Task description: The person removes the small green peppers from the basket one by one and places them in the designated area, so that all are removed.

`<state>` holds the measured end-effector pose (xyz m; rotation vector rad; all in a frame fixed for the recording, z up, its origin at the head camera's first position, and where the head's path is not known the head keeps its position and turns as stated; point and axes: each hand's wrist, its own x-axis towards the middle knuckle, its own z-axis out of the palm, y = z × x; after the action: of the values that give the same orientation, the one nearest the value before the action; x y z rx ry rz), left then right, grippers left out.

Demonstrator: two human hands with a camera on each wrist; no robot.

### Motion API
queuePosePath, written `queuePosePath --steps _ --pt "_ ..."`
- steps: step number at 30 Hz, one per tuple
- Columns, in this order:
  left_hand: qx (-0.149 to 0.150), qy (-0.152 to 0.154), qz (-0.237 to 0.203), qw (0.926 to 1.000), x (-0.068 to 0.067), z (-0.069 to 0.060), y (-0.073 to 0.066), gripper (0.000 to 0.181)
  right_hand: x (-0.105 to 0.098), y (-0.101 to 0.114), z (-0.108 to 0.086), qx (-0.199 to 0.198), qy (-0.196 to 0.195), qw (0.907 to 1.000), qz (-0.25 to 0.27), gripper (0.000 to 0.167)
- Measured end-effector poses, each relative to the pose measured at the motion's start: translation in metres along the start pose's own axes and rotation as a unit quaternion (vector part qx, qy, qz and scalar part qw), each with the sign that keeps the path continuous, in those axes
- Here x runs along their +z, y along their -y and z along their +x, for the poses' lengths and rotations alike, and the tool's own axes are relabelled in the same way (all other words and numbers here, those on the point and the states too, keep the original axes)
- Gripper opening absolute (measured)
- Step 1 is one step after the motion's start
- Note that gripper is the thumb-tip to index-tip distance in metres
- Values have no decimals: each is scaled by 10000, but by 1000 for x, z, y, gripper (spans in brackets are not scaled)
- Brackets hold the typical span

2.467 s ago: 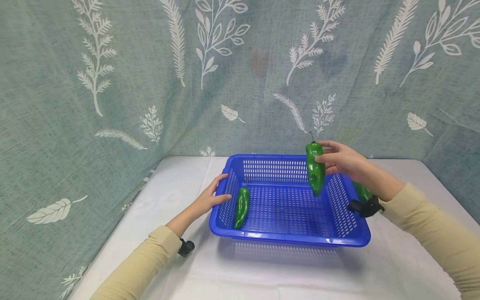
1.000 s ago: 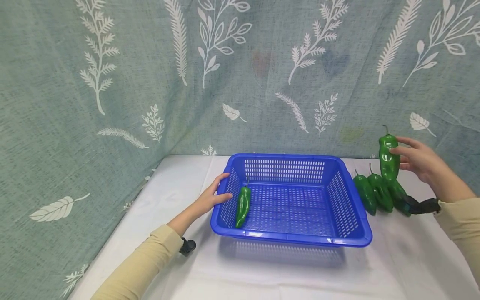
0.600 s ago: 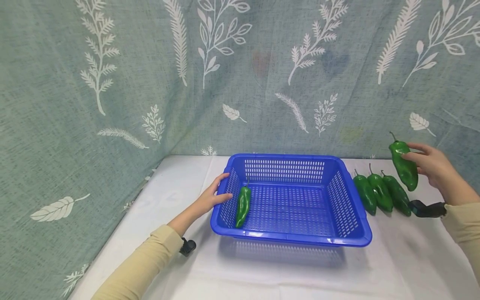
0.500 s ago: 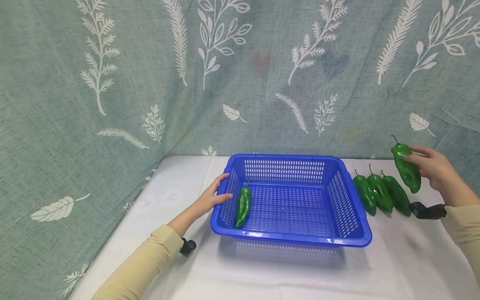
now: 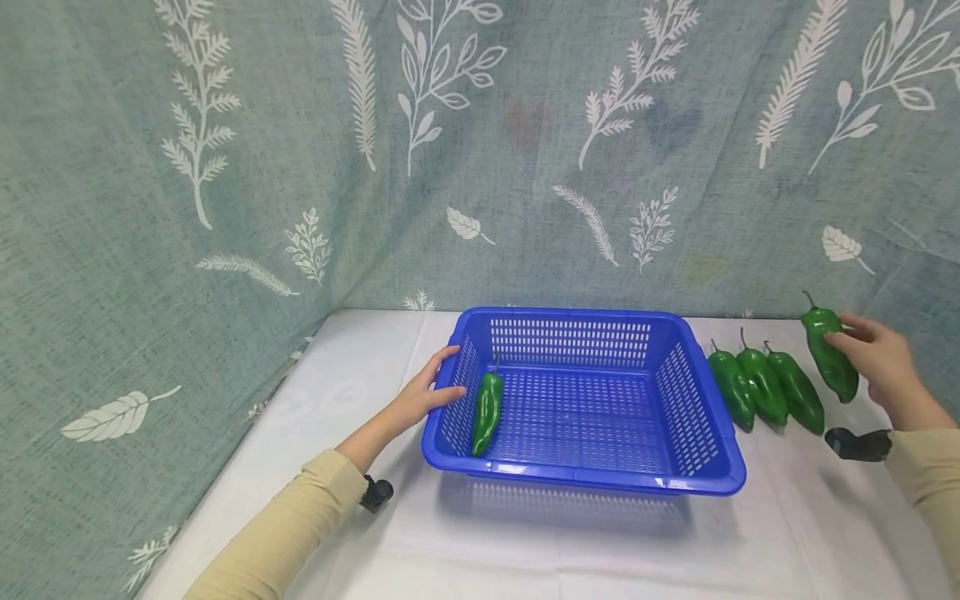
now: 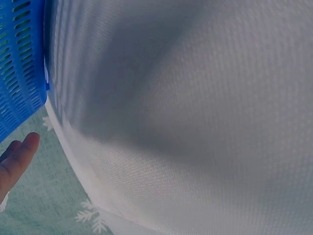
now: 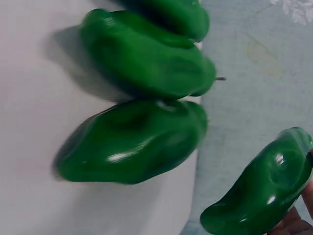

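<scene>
My left hand [image 5: 412,400] rests at the left rim of a blue plastic basket [image 5: 577,478], its fingers extended and the thumb reaching over the edge. Inside, along the left wall, lies one green pepper [image 5: 487,412]. At the far right, my right hand [image 5: 888,360] holds another green pepper [image 5: 831,358] between thumb and fingers, stem up and tilted. Three green peppers lie side by side just right of the basket; the nearest to the held one is the rightmost pepper [image 5: 798,393]. In the right wrist view the held pepper [image 7: 259,191] hangs apart from that row.
A white cloth [image 5: 510,550] covers the table. Behind it and along the left hangs a grey-green curtain [image 5: 480,225] with white leaf prints. Small black cameras, such as the left one [image 5: 377,493], are worn at both wrists.
My right hand has carried the pepper from above the basket's right side, past the three peppers, to their right, lately lowering it. The left hand has stayed at the rim.
</scene>
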<state>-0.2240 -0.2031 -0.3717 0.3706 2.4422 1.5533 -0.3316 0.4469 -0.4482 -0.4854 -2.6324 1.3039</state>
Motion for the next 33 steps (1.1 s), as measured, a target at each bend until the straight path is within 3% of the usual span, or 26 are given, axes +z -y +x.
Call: queuePosePath --steps 3,5,11,20,27,33 --pt "-3 12 -6 10000 0 0 0 70 -3 27 -30 257 21 9995 -181 74" --pt "-3 6 1 10000 0 0 0 70 -5 45 -50 315 118 9994 9 73" --pt "-7 -10 52 10000 0 1 0 70 -6 67 -81 298 208 9993 1 67" --pt "-38 -26 28 10000 1 0 -1 70 1 62 -90 363 178 9992 -43 64" --pt "-41 -9 77 10000 0 0 -2 70 5 42 -80 437 222 9984 -286 64" --pt "-24 22 45 10000 0 0 -1 70 9 35 -77 733 266 9964 -338 62"
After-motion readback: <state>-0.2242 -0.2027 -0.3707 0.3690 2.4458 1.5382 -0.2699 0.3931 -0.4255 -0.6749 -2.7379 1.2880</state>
